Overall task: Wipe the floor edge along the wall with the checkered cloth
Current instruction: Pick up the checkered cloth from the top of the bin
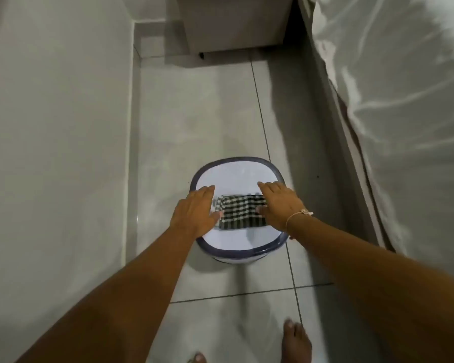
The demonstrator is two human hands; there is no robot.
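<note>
Dim, greenish-grey overall. Soft throughout, motion-smeared on the bedsheet (393, 82) at 2 o'clock. Faint glare streaks on the floor tiles (194, 121) near centre. Deep shadow at 12 o'clock. Wide-angle bending toward the edges.

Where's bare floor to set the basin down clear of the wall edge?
Free: tiles ahead of the basin, up to the cabinet; also tiles between basin and feet. Tight: the strip beside the bed, and over the basin, where both hands press the cloth.

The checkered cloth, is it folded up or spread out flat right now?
Folded: the checkered cloth is a compact layered rectangle over the white basin, held between the left hand and right hand.
</note>
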